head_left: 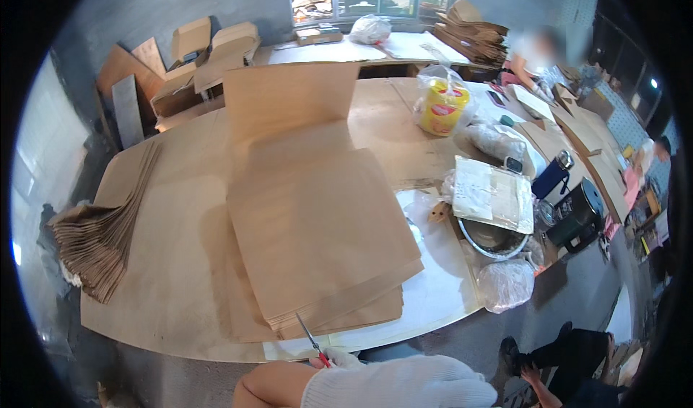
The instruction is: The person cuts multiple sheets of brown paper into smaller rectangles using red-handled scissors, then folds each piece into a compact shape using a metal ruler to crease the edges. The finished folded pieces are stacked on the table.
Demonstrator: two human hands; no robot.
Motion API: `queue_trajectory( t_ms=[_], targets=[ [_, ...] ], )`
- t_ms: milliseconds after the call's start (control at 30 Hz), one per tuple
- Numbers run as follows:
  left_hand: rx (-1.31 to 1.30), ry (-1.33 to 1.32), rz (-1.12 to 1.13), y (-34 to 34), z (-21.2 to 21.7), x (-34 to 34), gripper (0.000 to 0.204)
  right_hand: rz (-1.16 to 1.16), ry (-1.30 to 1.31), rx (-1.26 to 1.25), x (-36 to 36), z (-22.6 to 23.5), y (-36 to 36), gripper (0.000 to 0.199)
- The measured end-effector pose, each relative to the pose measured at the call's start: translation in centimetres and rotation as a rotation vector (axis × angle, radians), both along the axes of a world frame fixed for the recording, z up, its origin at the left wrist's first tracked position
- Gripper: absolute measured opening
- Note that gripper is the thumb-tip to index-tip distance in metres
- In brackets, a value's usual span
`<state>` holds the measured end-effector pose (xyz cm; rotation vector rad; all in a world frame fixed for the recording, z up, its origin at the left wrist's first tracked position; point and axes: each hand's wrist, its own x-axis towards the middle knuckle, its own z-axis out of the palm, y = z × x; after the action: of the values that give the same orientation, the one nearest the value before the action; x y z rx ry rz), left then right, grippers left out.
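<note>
Gripping red-handled tool: right hand. Left hand: closure unclear. Paper stack probably floppy, creasable; best held at near edge.

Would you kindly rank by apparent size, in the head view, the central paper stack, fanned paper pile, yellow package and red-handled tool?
Largest: central paper stack
fanned paper pile
yellow package
Smallest: red-handled tool

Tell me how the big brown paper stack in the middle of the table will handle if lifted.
The brown paper stack would probably sag if lifted by one edge, since it looks like wide, thin sheets. Its layers may slip apart, as the front edges lie fanned and uneven.
</note>
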<state>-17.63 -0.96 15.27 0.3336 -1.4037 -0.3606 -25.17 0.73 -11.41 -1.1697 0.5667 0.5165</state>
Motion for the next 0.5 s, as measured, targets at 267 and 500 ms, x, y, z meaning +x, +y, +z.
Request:
queue_trajectory(
  t_ms=[267,500],
  targets=[
    [-0.123,0.090,0.074,0.1,0.1,-1.5,0.033,-0.061,0.096,0.055,0.7,0.4,-0.1,0.030],
    [0.057,-0.015,0.137,3.8,-0.5,-0.6,0.026,-0.030,-0.063,0.095,-0.2,-0.1,0.9,0.029]
  ],
)
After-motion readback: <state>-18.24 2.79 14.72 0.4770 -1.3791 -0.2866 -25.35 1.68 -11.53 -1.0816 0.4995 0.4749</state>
